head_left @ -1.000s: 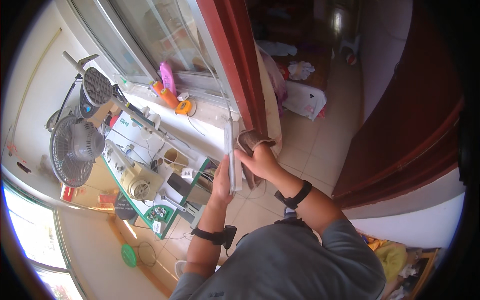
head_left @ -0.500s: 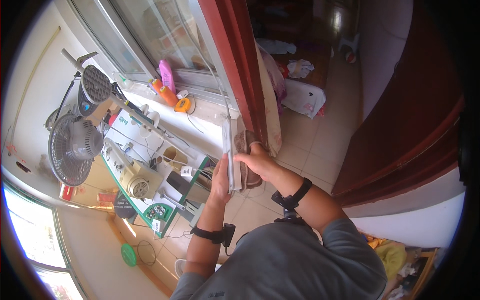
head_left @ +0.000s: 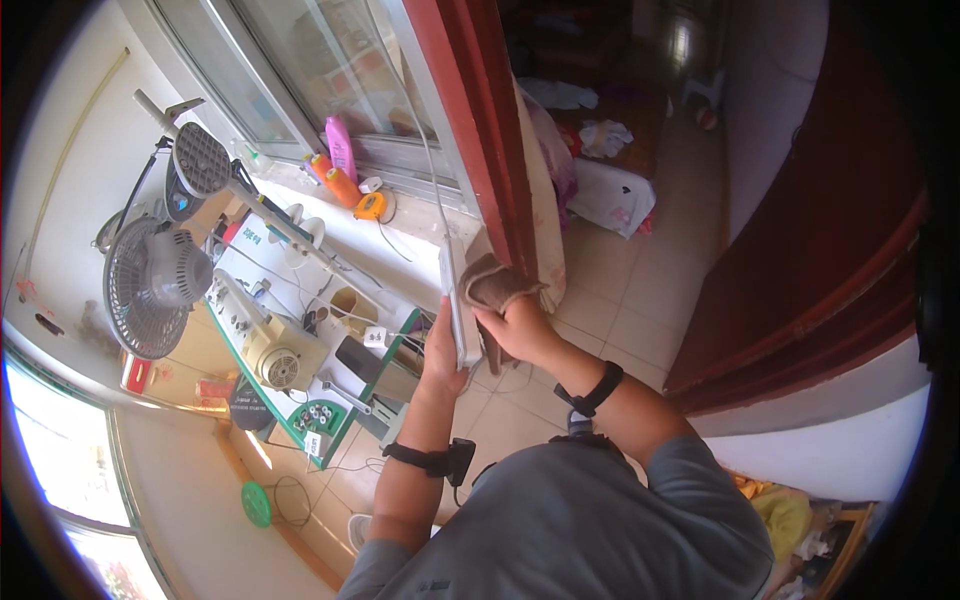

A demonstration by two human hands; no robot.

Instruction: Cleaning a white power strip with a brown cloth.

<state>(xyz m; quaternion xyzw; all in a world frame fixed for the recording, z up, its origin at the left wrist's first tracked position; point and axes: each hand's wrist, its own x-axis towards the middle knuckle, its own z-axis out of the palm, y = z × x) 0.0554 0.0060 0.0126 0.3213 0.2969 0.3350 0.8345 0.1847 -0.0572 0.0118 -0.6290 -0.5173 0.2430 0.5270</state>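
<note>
My left hand (head_left: 441, 350) is closed along the left side of a thin white flat panel (head_left: 461, 310), held upright and seen almost edge-on, so its faces are mostly hidden. A brown cloth (head_left: 494, 284) is bunched in my right hand (head_left: 521, 329), its upper part folded over the fingers and a lower part hanging down. The cloth is close against the panel's right side; whether it presses on it cannot be told. A grey cord (head_left: 425, 150) comes down to the panel's top end.
At left, a sewing machine (head_left: 282, 352) stands on a green-edged table (head_left: 357, 405), with a grey fan (head_left: 150, 285) beyond it. Orange thread cones (head_left: 342, 187), a pink bottle (head_left: 339, 150) and a tape measure (head_left: 370, 206) sit on the windowsill. A dark red door (head_left: 800, 250) stands at right.
The brown cloth has been bunched up and its top folded over, no longer lying long beside the panel. My right hand has turned and shifted slightly downward.
</note>
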